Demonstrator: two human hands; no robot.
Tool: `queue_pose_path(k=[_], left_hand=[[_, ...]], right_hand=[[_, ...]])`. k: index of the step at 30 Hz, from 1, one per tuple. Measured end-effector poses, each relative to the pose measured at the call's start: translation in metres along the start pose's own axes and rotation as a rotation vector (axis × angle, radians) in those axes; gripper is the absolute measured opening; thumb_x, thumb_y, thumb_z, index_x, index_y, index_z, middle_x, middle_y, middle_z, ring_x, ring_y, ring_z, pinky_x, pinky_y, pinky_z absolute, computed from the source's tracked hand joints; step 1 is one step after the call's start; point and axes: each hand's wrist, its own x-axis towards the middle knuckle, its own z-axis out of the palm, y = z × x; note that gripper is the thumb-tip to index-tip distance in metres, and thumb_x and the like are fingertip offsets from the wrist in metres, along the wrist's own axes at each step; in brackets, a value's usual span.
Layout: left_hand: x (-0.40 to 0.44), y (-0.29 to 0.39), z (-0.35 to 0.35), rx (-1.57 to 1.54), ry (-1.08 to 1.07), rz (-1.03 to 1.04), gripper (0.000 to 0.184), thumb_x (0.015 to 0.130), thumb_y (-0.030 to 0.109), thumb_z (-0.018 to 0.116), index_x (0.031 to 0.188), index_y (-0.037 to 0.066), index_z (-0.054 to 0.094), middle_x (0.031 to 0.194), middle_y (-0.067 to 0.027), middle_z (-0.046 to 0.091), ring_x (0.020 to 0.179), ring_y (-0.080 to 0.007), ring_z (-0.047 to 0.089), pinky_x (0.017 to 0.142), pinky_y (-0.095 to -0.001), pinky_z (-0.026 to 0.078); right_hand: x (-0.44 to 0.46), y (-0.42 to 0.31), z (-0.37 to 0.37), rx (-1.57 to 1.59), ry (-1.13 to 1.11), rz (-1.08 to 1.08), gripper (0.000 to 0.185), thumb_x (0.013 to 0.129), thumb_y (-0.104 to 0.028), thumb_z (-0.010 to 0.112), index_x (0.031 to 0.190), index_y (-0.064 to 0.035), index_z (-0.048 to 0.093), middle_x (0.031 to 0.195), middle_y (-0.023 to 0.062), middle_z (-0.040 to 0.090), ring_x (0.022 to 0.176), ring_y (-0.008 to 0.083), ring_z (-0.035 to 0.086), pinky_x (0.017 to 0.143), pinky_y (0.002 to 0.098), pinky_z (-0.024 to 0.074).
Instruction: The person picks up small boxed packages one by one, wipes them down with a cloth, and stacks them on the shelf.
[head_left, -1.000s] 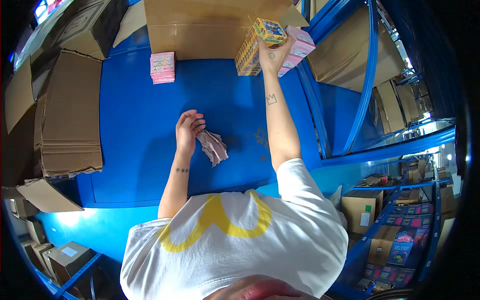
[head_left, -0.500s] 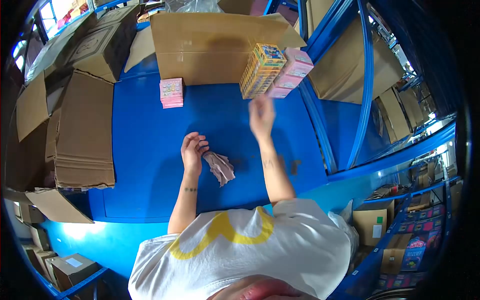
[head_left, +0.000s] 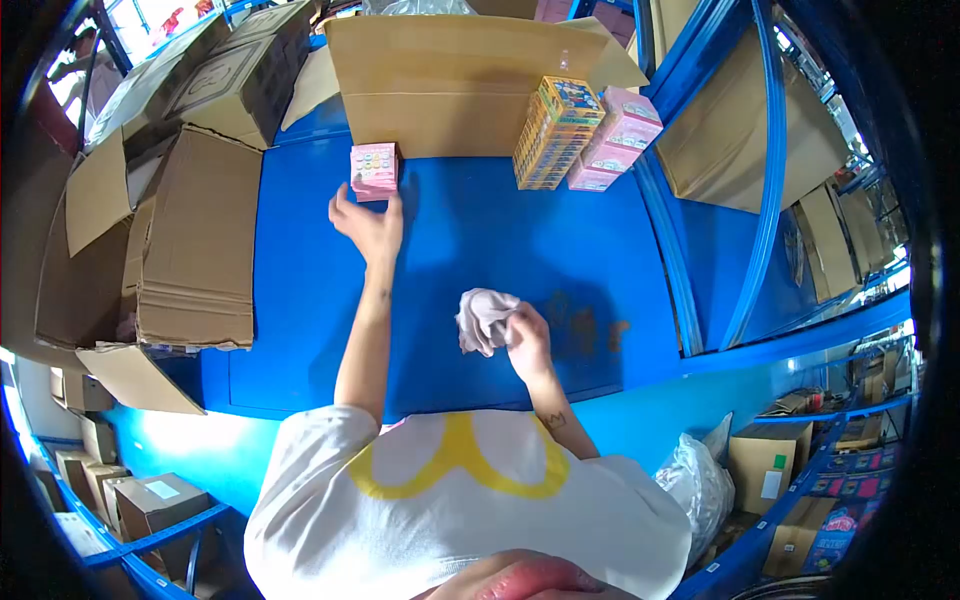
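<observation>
Since half a second ago, the left hand (head_left: 373, 235) has gone from beside the rag (head_left: 483, 318) up to the pink stack (head_left: 374, 170), and the right hand (head_left: 532, 345) has come back from near the yellow stack (head_left: 556, 133) to the rag, now more bunched.

The pink stack stands on the counter (head_left: 440, 240) at about eleven o'clock from the person, by the foot of the carton (head_left: 460, 90). From the left fingers it lies at twelve o'clock, just ahead, its long axis seeming to run twelve to six. The left hand is much the nearer; the right is well off, towards four o'clock from the stack.

The left fingers are spread wide, thumb and forefinger around its near end, holding nothing; whether they touch it I cannot tell. The right fingers pinch the rag's three o'clock edge.
</observation>
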Motion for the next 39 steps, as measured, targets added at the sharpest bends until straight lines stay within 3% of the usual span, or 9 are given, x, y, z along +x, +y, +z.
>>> queue_pose_path(k=[6,21,23,24,26,29,31,34,39], left_hand=[[0.039,0.003,0.043,0.357,-0.016,0.101,0.079,0.074,0.04,0.076,0.133,-0.001,0.042,0.131,-0.0269,0.041,0.12,-0.0411,0.042,0.104,-0.0503,0.034],[0.059,0.001,0.032,0.207,0.027,0.039,0.075,0.075,0.038,0.075,0.133,0.001,0.045,0.128,-0.0242,0.049,0.112,-0.0396,0.051,0.094,-0.0504,0.041],[0.057,-0.012,0.025,-0.518,-0.007,-0.176,0.068,0.079,0.032,0.068,0.136,0.003,0.045,0.132,-0.0245,0.049,0.11,-0.0388,0.055,0.087,-0.0488,0.045],[0.054,0.011,0.001,-0.522,0.009,-0.178,0.068,0.079,0.032,0.068,0.136,0.003,0.045,0.132,-0.0245,0.049,0.11,-0.0388,0.055,0.087,-0.0488,0.045],[0.038,0.049,-0.048,-1.896,-0.498,-0.763,0.069,0.079,0.03,0.062,0.141,0.005,0.042,0.138,-0.0258,0.046,0.112,-0.0374,0.056,0.085,-0.047,0.047],[0.009,0.051,-0.059,-2.123,-0.691,-0.791,0.073,0.08,0.034,0.057,0.146,0.011,0.037,0.144,-0.0267,0.04,0.114,-0.0363,0.054,0.087,-0.0473,0.047],[-0.006,0.059,-0.062,-2.167,-0.823,-0.815,0.072,0.084,0.038,0.051,0.15,0.017,0.032,0.145,-0.0263,0.038,0.117,-0.0363,0.053,0.088,-0.0492,0.047],[-0.026,0.053,-0.062,-2.127,-0.84,-0.887,0.069,0.087,0.039,0.049,0.15,0.018,0.031,0.145,-0.0258,0.038,0.118,-0.0365,0.051,0.089,-0.05,0.047],[-0.059,0.033,-0.042,-2.087,-0.892,-1.034,0.063,0.092,0.042,0.045,0.15,0.02,0.032,0.144,-0.0244,0.039,0.12,-0.0368,0.051,0.092,-0.0512,0.046]], right_hand=[[-0.003,-0.032,0.018,0.677,-0.097,-0.027,0.04,0.096,-0.024,0.048,0.131,-0.0057,0.053,0.13,0.0108,0.059,0.118,0.0253,0.055,0.103,0.0419,0.039],[-0.02,-0.015,-0.006,0.699,0.073,0.008,0.041,0.096,-0.03,0.05,0.131,-0.0095,0.055,0.132,0.0107,0.058,0.121,0.0279,0.054,0.106,0.0457,0.0361],[-0.011,-0.028,-0.004,0.694,0.004,-0.044,0.04,0.095,-0.03,0.05,0.13,-0.0098,0.055,0.13,0.0107,0.058,0.12,0.0281,0.054,0.106,0.0461,0.0367],[-0.008,-0.032,-0.002,0.703,-0.053,-0.084,0.04,0.095,-0.03,0.05,0.129,-0.01,0.056,0.129,0.0106,0.059,0.119,0.0283,0.054,0.105,0.0464,0.0372],[-0.013,-0.032,0.003,0.733,-0.149,-0.128,0.039,0.094,-0.03,0.05,0.127,-0.0105,0.057,0.125,0.0105,0.06,0.117,0.0287,0.055,0.103,0.0471,0.0382],[-0.004,-0.028,-0.006,0.761,-0.268,-0.095,0.038,0.093,-0.031,0.05,0.125,-0.0109,0.058,0.119,0.0117,0.061,0.11,0.0301,0.057,0.1,0.0493,0.0409],[-0.008,-0.03,-0.003,0.838,0.085,-0.057,0.04,0.094,-0.033,0.049,0.126,-0.0108,0.057,0.119,0.0135,0.062,0.108,0.0322,0.059,0.097,0.051,0.0427],[0.005,-0.057,0.018,0.796,0.125,-0.021,0.043,0.093,-0.03,0.049,0.131,-0.0099,0.053,0.123,0.0184,0.059,0.107,0.0364,0.06,0.093,0.047,0.0464],[0.035,-0.078,0.013,0.307,0.266,-0.077,0.044,0.093,-0.027,0.054,0.131,-0.0047,0.051,0.115,0.0173,0.062,0.096,0.0292,0.063,0.083,0.0422,0.0521]])
